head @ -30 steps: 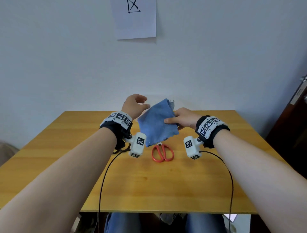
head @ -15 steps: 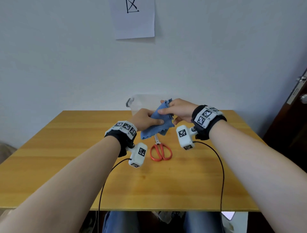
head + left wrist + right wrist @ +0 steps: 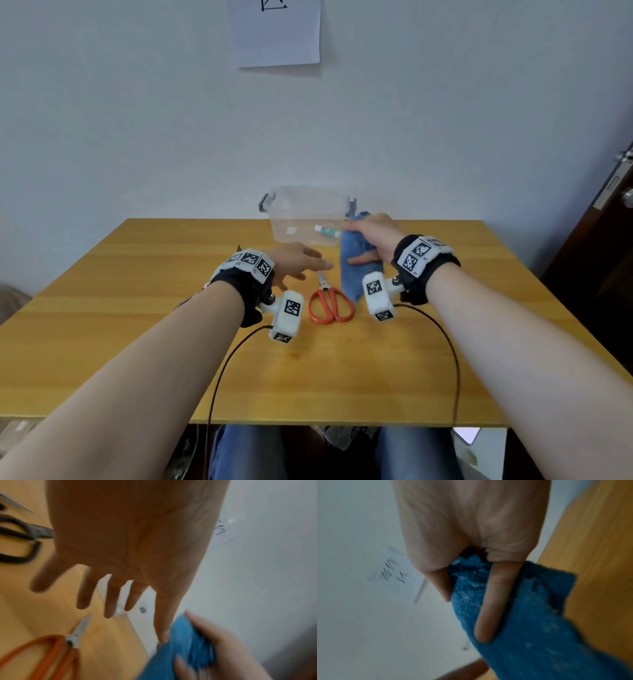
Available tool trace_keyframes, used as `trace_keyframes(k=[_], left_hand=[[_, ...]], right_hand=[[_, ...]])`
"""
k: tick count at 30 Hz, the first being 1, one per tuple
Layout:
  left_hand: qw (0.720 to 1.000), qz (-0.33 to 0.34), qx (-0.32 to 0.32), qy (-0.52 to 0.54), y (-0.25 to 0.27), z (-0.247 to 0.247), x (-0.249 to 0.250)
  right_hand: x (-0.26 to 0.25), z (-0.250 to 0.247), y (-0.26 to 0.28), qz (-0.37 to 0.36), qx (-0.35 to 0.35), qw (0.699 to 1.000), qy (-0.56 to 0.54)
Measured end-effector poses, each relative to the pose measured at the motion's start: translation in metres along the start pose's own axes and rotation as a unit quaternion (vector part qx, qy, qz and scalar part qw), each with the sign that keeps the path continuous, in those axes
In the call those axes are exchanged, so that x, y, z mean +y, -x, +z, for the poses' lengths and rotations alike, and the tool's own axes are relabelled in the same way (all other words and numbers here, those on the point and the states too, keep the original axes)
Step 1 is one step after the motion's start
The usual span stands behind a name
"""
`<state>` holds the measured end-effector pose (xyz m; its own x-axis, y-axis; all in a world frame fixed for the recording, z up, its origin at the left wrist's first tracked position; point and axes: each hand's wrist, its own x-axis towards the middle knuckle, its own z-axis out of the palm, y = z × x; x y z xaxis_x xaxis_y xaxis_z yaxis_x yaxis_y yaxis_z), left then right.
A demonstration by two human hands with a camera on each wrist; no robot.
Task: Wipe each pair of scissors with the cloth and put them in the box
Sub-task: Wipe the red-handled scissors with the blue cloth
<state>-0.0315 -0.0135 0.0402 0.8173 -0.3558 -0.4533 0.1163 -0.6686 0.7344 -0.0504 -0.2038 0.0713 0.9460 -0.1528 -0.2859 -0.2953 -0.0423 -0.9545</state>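
Head view: red scissors (image 3: pixel 331 303) flat, blades toward box (image 3: pixel 301 219).

Wooden table (image 3: pixel 137 342) carries orange-handled scissors (image 3: pixel 331 306), black-handled scissors (image 3: pixel 18 536) at left, clear plastic box (image 3: pixel 305 219) at far edge.

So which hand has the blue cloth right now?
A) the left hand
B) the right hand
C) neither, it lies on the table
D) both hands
B: the right hand grips the bunched blue cloth, while the left hand is spread, holding nothing, above the table near the red scissors.
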Motion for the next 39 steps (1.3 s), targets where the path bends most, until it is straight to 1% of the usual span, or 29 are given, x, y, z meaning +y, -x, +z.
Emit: trace_keyframes(k=[2, 4, 5, 7, 9, 11, 12, 14, 15, 17, 20, 22, 24, 26, 27, 28, 29, 32, 35, 36, 37, 38, 39], left_hand=[[0.998, -0.055, -0.032, -0.004, -0.001, 0.005, -0.013], [0.994, -0.093, -0.058, 0.013, -0.002, 0.015, -0.025], [0.993, -0.102, -0.056, 0.036, -0.007, 0.022, -0.031], [0.989, -0.108, -0.023, 0.100, -0.015, 0.036, -0.041], [0.976, -0.110, 0.036, 0.182, -0.024, 0.049, -0.049], [0.953, -0.115, 0.072, 0.269, -0.025, 0.060, -0.049], [0.937, -0.105, 0.080, 0.323, -0.024, 0.067, -0.048], [0.885, -0.083, 0.085, 0.450, -0.021, 0.076, -0.046], [0.865, -0.067, 0.079, 0.491, -0.021, 0.079, -0.044], [0.857, -0.036, 0.081, 0.508, -0.021, 0.080, -0.044], [0.856, 0.000, 0.080, 0.510, -0.015, 0.071, -0.043], [0.865, 0.018, 0.075, 0.495, -0.012, 0.061, -0.045], [0.884, 0.030, 0.071, 0.462, -0.005, 0.048, -0.047], [0.900, 0.033, 0.088, 0.426, -0.004, 0.033, -0.050], [0.898, 0.036, 0.101, 0.428, -0.002, 0.025, -0.051], [0.886, 0.043, 0.111, 0.448, 0.001, 0.017, -0.052], [0.868, 0.056, 0.120, 0.479, 0.002, 0.008, -0.052], [0.796, 0.128, 0.142, 0.574, 0.006, -0.016, -0.049], [0.736, 0.200, 0.211, 0.611, 0.007, -0.024, -0.043], [0.724, 0.215, 0.220, 0.617, 0.007, -0.023, -0.042], [0.722, 0.222, 0.210, 0.621, 0.007, -0.020, -0.042], [0.729, 0.222, 0.184, 0.620, 0.006, -0.015, -0.042], [0.745, 0.216, 0.150, 0.613, 0.005, -0.010, -0.044]], right_hand=[[0.025, -0.011, -0.006, 0.073, 0.001, 0.994, 0.086], [0.053, -0.016, -0.011, 0.155, -0.021, 0.979, 0.128], [0.068, -0.017, -0.014, 0.181, -0.029, 0.972, 0.144], [0.088, -0.014, -0.018, 0.198, -0.038, 0.969, 0.144], [0.099, -0.007, -0.019, 0.201, -0.047, 0.974, 0.095], [0.099, 0.000, -0.015, 0.206, -0.069, 0.974, 0.056], [0.099, 0.002, -0.013, 0.211, -0.081, 0.973, 0.038], [0.099, 0.005, -0.010, 0.219, -0.096, 0.971, 0.009], [0.100, 0.004, -0.010, 0.220, -0.097, 0.971, 0.002], [0.101, 0.002, -0.010, 0.210, -0.102, 0.972, 0.000], [0.096, 0.000, -0.007, 0.185, -0.115, 0.976, -0.009], [0.092, -0.003, -0.007, 0.157, -0.109, 0.982, -0.005], [0.089, -0.009, -0.005, 0.131, -0.118, 0.984, 0.007], [0.090, -0.014, -0.005, 0.110, -0.129, 0.985, 0.024], [0.091, -0.015, -0.005, 0.100, -0.128, 0.986, 0.035], [0.092, -0.016, -0.005, 0.088, -0.125, 0.987, 0.046], [0.093, -0.016, -0.005, 0.075, -0.122, 0.988, 0.053], [0.094, -0.011, -0.004, 0.024, -0.126, 0.991, 0.040], [0.088, -0.001, -0.005, -0.046, -0.143, 0.988, 0.030], [0.085, 0.003, -0.005, -0.067, -0.147, 0.986, 0.029], [0.082, 0.005, -0.006, -0.085, -0.151, 0.984, 0.029], [0.079, 0.007, -0.007, -0.101, -0.154, 0.982, 0.031], [0.078, 0.009, -0.007, -0.112, -0.157, 0.981, 0.035]])
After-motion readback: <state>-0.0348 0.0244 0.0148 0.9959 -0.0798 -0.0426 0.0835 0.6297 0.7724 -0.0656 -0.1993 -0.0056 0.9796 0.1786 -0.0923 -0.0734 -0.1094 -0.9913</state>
